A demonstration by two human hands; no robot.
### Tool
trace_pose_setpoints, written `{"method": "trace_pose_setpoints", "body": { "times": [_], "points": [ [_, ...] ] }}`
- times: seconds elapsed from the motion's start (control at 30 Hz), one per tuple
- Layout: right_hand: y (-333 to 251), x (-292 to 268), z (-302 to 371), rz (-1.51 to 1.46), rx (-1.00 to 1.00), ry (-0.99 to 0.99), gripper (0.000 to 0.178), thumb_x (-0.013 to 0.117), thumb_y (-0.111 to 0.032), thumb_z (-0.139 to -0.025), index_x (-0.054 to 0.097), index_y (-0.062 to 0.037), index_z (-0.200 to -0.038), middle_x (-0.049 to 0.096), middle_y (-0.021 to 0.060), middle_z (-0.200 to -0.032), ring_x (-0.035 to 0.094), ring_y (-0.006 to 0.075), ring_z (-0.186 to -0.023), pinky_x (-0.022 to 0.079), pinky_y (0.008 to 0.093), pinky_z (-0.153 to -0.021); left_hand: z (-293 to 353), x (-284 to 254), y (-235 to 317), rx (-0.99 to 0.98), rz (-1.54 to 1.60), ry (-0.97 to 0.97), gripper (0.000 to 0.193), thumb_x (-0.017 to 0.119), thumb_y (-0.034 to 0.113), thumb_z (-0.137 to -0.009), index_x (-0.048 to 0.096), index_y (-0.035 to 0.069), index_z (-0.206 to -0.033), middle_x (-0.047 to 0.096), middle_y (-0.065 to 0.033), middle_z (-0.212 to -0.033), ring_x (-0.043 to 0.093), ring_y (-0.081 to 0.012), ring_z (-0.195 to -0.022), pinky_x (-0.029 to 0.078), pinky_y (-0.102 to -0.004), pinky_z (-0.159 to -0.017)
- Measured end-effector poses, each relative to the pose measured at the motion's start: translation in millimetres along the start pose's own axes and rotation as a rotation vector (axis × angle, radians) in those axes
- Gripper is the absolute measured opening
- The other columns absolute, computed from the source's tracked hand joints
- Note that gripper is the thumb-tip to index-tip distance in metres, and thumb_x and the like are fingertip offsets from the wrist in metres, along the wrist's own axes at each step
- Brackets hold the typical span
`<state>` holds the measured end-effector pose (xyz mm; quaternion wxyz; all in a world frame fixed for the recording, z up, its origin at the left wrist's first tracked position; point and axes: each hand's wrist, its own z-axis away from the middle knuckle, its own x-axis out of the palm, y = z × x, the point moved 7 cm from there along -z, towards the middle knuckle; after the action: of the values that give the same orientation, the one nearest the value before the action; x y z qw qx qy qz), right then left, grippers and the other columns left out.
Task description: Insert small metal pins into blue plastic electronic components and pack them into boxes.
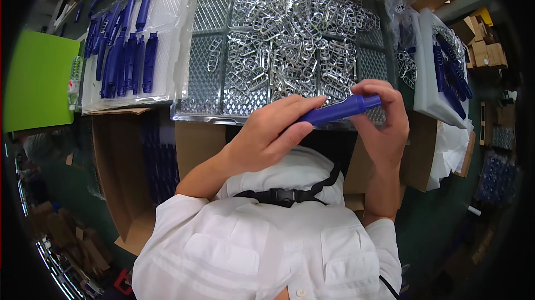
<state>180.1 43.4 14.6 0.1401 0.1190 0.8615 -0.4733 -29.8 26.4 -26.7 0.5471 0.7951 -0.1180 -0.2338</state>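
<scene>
The blue tube-shaped part point(337, 112) is held by 2 hands above the near edge of the clip tray, slightly tilted, its right end higher. The left hand point(273, 127) has its fingers and thumb clamped around the lower end; the right hand point(384, 116) curls its fingers around the upper end, though how firmly they press I cannot tell.

If the left grip loosened, the smooth part could slip and drop among the clips or off the tray's front edge. A twist from the right hand out of line with the left could strain the narrow end. A knock to the rim might spill clips.

The clear compartmented tray point(202, 83) beneath holds loose metal clips point(295, 38), heaped and probably prone to tangling, with left-hand compartments nearly bare. To its left, a second clear tray point(173, 21) carries blue pieces point(149, 63). Below that, a cardboard box point(120, 160) holds more blue parts point(161, 166). At right, a white foam box point(426, 77) contains blue lengths point(448, 71) and metal clips.
</scene>
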Motion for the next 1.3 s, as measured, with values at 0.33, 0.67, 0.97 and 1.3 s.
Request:
{"method": "trace_pose_setpoints", "body": {
  "times": [0.33, 0.67, 0.97, 1.3],
  "points": [
    [53.3, 21.9, 21.4, 0.705, 0.058, -0.509, 0.036, 0.083, -0.005, -0.079, 0.069, -0.005, -0.113, 0.071, 0.0106, -0.112, 0.067, 0.033, -0.102, 0.058, 0.0425, -0.086, -14.4, -48.4, 17.6, 0.141, -0.572, 0.321, 0.076, 0.094, 0.009, -0.075, 0.062, 0.001, -0.143, 0.073, -0.0154, -0.115, 0.071, -0.0293, -0.1, 0.06, -0.0387, -0.083],
    [66.8, 29.8, 14.3, 0.66, 0.081, -0.42, 0.015, 0.077, -0.002, -0.084, 0.069, -0.0033, -0.096, 0.067, 0.0108, -0.104, 0.065, 0.0328, -0.095, 0.056, 0.0438, -0.082, -102.3, -111.4, -17.6, 0.122, -0.718, 0.354, 0.069, 0.093, 0.017, -0.078, 0.064, 0.0, -0.138, 0.072, -0.0162, -0.113, 0.071, -0.0286, -0.098, 0.058, -0.039, -0.085],
    [56.6, 17.0, 19.6, 0.44, 0.148, -0.189, 0.016, 0.077, 0.001, -0.088, 0.066, -0.0011, -0.099, 0.069, 0.0144, -0.099, 0.07, 0.0329, -0.081, 0.058, 0.0379, -0.074, -159.4, -302.5, -8.9, 0.147, -0.472, 0.791, 0.04, 0.07, 0.028, -0.104, 0.069, -0.003, -0.129, 0.076, -0.0107, -0.109, 0.069, -0.0165, -0.1, 0.054, -0.031, -0.09],
    [101.8, -12.4, 42.3, 0.151, 0.429, -0.172, 0.008, 0.063, -0.005, -0.106, 0.064, -0.0003, -0.112, 0.061, 0.0027, -0.103, 0.057, 0.0098, -0.083, 0.049, 0.0236, -0.074, 292.2, -337.4, -11.7, -0.072, -0.415, 1.596, 0.029, 0.051, 0.015, -0.102, 0.058, 0.006, -0.075, 0.056, -0.0009, -0.076, 0.047, -0.0111, -0.07, 0.039, -0.0275, -0.068]
  ]
}}
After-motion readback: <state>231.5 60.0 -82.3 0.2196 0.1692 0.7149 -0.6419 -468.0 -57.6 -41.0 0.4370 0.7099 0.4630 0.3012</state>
